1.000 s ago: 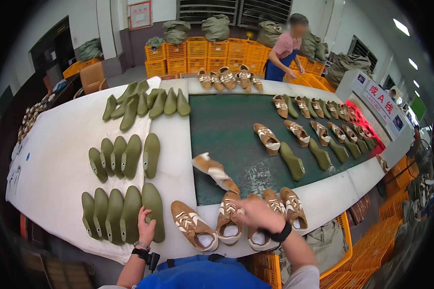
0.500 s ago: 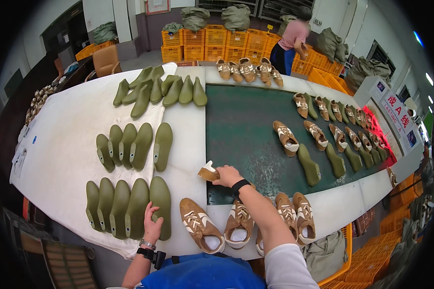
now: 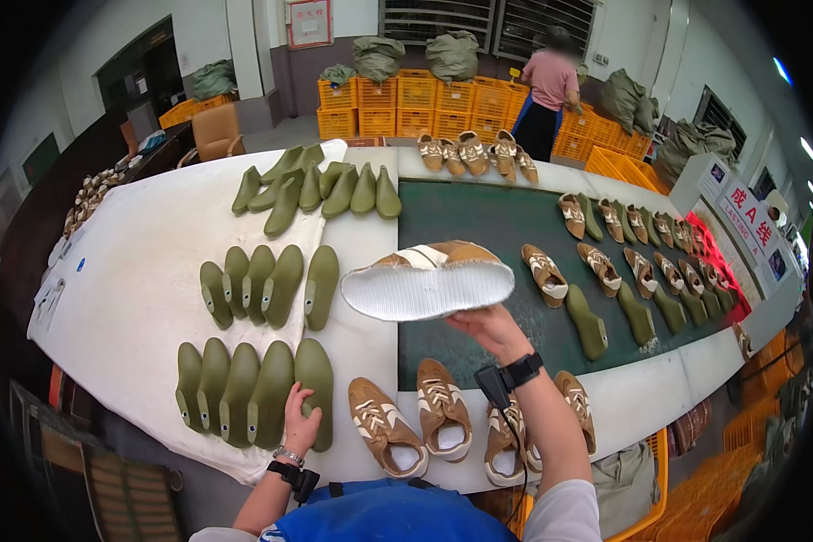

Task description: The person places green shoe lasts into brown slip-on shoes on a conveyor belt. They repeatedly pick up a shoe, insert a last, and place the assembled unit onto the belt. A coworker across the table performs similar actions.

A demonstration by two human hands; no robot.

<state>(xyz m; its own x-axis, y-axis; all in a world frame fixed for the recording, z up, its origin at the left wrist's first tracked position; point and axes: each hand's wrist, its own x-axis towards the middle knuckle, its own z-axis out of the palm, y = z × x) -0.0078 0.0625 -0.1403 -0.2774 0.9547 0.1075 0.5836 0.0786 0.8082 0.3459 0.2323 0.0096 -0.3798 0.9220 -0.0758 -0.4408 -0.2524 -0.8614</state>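
Observation:
My right hand (image 3: 494, 329) is closed on a brown-and-white shoe upper (image 3: 429, 280), held up over the table on its side. Its white ribbed underside faces me, and it hides the fingers behind it in part. My left hand (image 3: 300, 419) lies at the near row of green shoe lasts, with curled fingers on the rightmost last (image 3: 314, 375). Several other lasts (image 3: 241, 393) stand side by side to the left of that hand. Close to my body, a row of brown laced shoes (image 3: 443, 406) sits along the table's front edge, below my right forearm.
A dark green belt (image 3: 461, 221) runs across the table, carrying shoes paired with lasts (image 3: 587, 325) on its right. More lasts (image 3: 283, 203) lie at the far left on white cloth. Orange crates (image 3: 397, 95) are stacked behind. A person (image 3: 549, 86) stands beyond the table.
My right hand has raised the shoe upper and turned its white underside toward me. The left hand stays on the same last. The person at the back has turned and shifted, and my view has tilted.

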